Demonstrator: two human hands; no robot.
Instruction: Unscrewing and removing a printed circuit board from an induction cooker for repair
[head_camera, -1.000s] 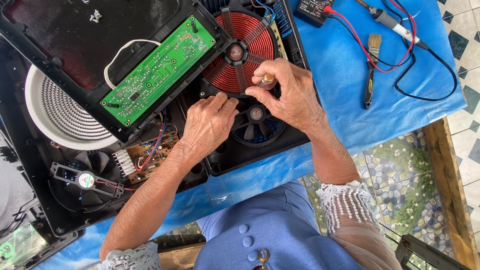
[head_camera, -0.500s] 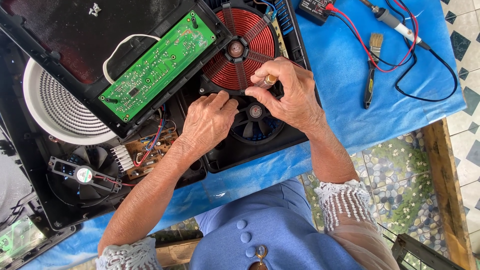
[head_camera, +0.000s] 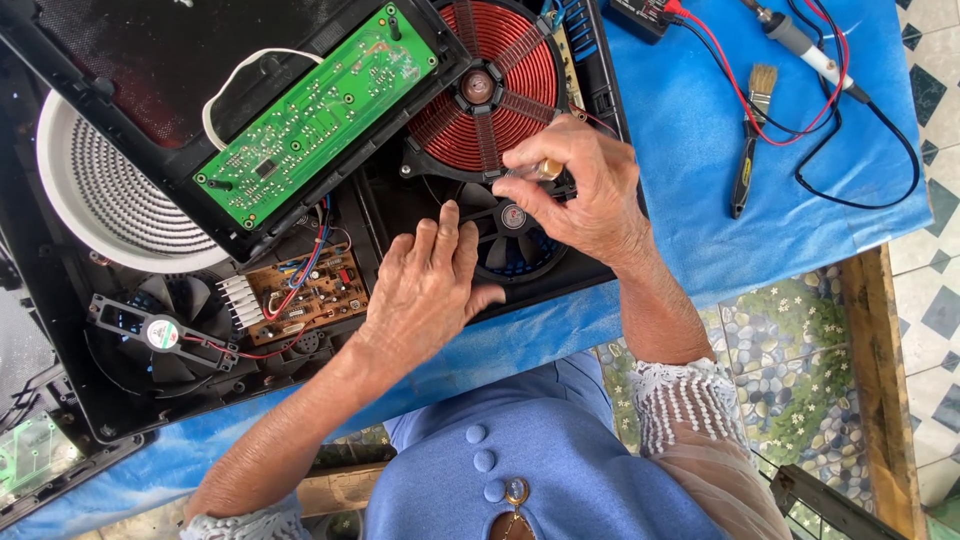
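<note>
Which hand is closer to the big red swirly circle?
The right hand: it touches the lower edge of the red coil. The left hand lies lower, flat on the black casing, apart from the coil.

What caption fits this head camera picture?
Right hand holds a screwdriver over the fan; left hand rests on the opened cooktop.

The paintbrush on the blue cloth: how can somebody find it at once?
Look right of the opened black cooker, on the blue cloth. The paintbrush lies there, beside red and black cables. Only it has pale bristles and a dark handle.
</note>
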